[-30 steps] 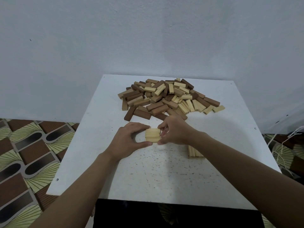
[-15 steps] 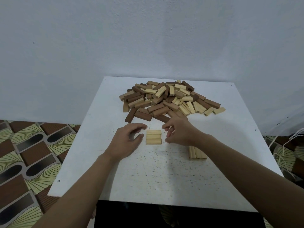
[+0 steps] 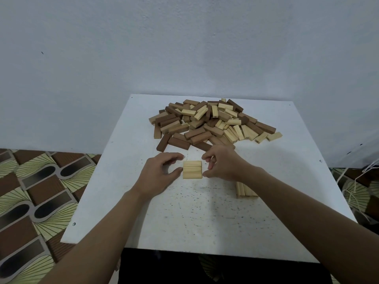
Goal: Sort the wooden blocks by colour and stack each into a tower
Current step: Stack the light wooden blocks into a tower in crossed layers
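Resting flat on the white speckled square table [image 3: 205, 222], our row of three pale wooden blocks [image 3: 192, 169] now lies released; a second ago we pinched it between both hands, so this tower's base layer looks set. Our left hand [image 3: 158, 175] and right hand [image 3: 223, 162] flank it, fingers spread, thumbs just beside its ends, gripping nothing.

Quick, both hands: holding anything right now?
Left hand: open, empty, beside the row of pale wooden blocks.
Right hand: open, empty, on the row's other side.
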`<state>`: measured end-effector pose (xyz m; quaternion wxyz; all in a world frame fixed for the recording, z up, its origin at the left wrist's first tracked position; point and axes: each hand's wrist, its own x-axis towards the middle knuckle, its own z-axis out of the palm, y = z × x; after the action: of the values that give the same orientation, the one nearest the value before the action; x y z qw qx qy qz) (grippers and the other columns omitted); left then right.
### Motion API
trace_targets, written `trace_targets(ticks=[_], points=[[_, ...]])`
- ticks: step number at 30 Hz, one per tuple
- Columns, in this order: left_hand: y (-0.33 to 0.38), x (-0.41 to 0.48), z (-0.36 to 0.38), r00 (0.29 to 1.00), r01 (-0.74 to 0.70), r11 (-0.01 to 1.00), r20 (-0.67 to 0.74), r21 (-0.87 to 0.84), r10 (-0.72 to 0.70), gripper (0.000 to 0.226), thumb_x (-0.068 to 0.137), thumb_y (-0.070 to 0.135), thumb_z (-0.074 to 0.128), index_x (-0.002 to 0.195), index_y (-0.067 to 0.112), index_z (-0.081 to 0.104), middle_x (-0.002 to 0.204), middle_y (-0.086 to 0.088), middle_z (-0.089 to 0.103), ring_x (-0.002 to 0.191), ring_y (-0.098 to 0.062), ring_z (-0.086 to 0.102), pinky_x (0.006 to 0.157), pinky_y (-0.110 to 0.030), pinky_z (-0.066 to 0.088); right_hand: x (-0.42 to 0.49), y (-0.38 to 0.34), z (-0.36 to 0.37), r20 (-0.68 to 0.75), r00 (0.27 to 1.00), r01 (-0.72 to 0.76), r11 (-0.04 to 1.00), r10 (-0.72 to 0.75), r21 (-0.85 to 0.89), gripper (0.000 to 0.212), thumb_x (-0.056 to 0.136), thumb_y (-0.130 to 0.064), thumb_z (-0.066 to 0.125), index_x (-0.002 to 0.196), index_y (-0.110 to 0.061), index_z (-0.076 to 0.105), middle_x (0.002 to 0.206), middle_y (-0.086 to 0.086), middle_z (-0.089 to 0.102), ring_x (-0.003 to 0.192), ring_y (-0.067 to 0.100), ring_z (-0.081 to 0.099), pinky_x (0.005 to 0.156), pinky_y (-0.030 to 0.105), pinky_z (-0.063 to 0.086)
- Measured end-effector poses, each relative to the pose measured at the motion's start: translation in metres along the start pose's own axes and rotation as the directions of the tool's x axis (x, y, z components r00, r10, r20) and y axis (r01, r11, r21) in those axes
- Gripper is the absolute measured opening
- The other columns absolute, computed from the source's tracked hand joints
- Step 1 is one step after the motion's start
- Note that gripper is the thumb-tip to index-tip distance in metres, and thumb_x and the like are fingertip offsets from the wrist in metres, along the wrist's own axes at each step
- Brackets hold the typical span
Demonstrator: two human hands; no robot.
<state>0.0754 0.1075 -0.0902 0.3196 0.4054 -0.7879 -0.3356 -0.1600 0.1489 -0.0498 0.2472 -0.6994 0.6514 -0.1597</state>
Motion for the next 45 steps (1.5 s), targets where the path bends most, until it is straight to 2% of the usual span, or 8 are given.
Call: trace_targets(ticks=[11,14,17,20,25,29,41,45], points=[[0.0,0.0,0.0,1.0,0.007,1.0,0.007,-0.017,-0.007,0.035,0.087,0.009,0.078,0.121,0.018,0.073,0.118,0.01,0.072,0.11,-0.008,0.066,0.098,-0.025,0.054,-0.001,0.0,0.0,-0.002,1.0,0.014,1.0,-0.014,-0.024,0.043,0.071,-0.014,0.084,0.098,0.014,0.065,0.096,0.027,0.066,0.083,0.036,0.062,0.075,0.05,0.055],[0.003,0.0,0.0,0.998,0.044,0.997,0.056,-0.059,-0.04,0.042,0.085,0.025,0.072,0.126,0.02,0.07,0.122,0.012,0.069,0.116,-0.009,0.063,0.099,-0.024,0.052,0.0,0.001,-0.002,0.013,1.0,0.015,1.0,-0.015,-0.007,0.04,0.072,-0.013,0.083,0.104,0.007,0.068,0.097,0.017,0.066,0.081,0.028,0.063,0.078,0.043,0.057],[0.001,-0.001,-0.001,0.994,-0.008,0.999,0.112,-0.044,0.013,0.055,0.081,0.036,0.078,0.132,0.021,0.066,0.126,0.013,0.065,0.121,-0.01,0.06,0.1,-0.019,0.047,-0.001,-0.003,-0.009,0.065,0.998,-0.001,0.999,-0.002,0.035,0.053,0.077,-0.016,0.08,0.127,-0.009,0.064,0.105,-0.002,0.06,0.09,0.012,0.062,0.082,0.029,0.056],[0.0,-0.001,-0.001,0.992,-0.055,0.997,0.113,0.052,0.049,0.06,0.077,0.035,0.087,0.132,0.025,0.066,0.126,0.017,0.064,0.121,-0.004,0.056,0.096,-0.01,0.042,0.0,-0.006,-0.013,0.132,0.991,-0.006,0.998,-0.001,0.056,0.064,0.075,-0.026,0.084,0.133,-0.014,0.06,0.108,-0.005,0.056,0.091,0.011,0.062,0.079,0.026,0.056],[0.0,0.0,-0.001,0.988,-0.128,0.986,0.106,0.109,0.116,0.062,0.072,0.031,0.09,0.129,0.023,0.068,0.123,0.017,0.066,0.117,-0.004,0.057,0.095,-0.014,0.045,-0.004,-0.01,-0.011,0.156,0.988,0.01,1.0,-0.012,0.014,0.081,0.066,-0.045,0.09,0.135,-0.018,0.057,0.111,-0.003,0.053,0.088,0.011,0.062,0.078,0.028,0.056],[-0.002,0.0,0.0,0.987,-0.136,0.984,0.105,0.114,0.124,0.062,0.072,0.031,0.09,0.129,0.023,0.068,0.124,0.017,0.066,0.117,-0.005,0.057,0.096,-0.016,0.046,-0.002,-0.01,-0.006,0.123,0.992,0.024,0.999,-0.019,-0.034,0.077,0.065,-0.048,0.09,0.13,-0.018,0.062,0.109,-0.003,0.053,0.087,0.013,0.059,0.077,0.032,0.055],[-0.004,0.002,0.002,0.99,-0.121,0.988,0.087,0.098,0.112,0.058,0.072,0.035,0.088,0.126,0.024,0.07,0.121,0.017,0.067,0.115,-0.006,0.057,0.093,-0.028,0.053,0.002,-0.006,0.0,0.064,0.997,0.054,0.996,-0.049,-0.078,0.063,0.071,-0.043,0.087,0.126,-0.02,0.068,0.103,-0.005,0.055,0.082,0.005,0.044,0.064,0.019,0.034],[-0.003,0.002,0.002,0.991,-0.109,0.99,0.091,0.091,0.101,0.058,0.073,0.029,0.092,0.127,0.024,0.07,0.12,0.018,0.067,0.114,-0.004,0.056,0.091,-0.026,0.052,0.003,-0.006,-0.003,0.08,0.995,0.069,0.996,-0.065,-0.052,0.06,0.073,-0.039,0.087,0.127,-0.02,0.068,0.101,-0.004,0.055,0.08,0.005,0.043,0.066,0.02,0.037]])
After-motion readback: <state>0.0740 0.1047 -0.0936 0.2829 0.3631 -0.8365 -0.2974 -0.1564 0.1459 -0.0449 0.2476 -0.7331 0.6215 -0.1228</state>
